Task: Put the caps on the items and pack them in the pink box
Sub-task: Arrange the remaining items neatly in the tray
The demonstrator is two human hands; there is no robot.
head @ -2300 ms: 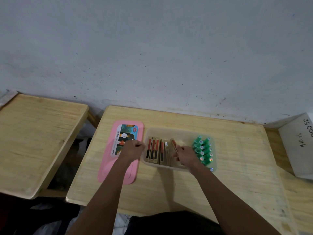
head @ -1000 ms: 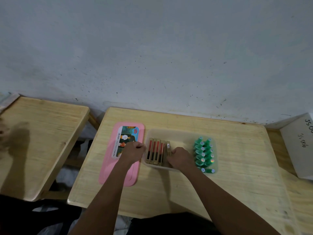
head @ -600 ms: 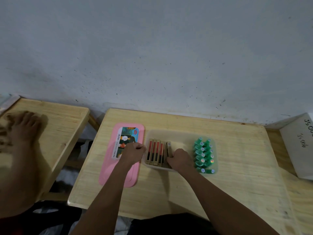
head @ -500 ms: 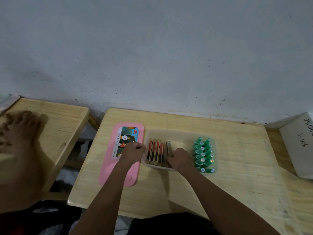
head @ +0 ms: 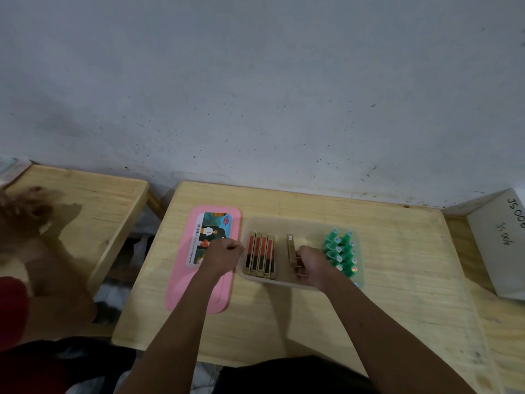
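A translucent tray (head: 301, 223) sits mid-table. Inside at its left lie several slim gold-and-red boxes (head: 260, 255) side by side. One more slim gold box (head: 291, 245) stands apart in the tray's middle, with my right hand (head: 309, 264) closed on its near end. Several green capped items (head: 341, 255) fill the tray's right part. The pink box (head: 199, 282), lid shut with a picture label, lies left of the tray. My left hand (head: 224, 253) is a fist at the tray's left rim, above the pink box; I cannot see anything in it.
A second wooden table (head: 85, 211) stands to the left, where another person's blurred hand (head: 25, 211) and arm move. A white cardboard box (head: 500, 240) with handwriting rests at the right edge. A grey wall runs behind the tables.
My right hand has pulled one gold box to the right, away from the row, leaving a gap. My left hand stayed put. The other person's hand shifted on the left table.
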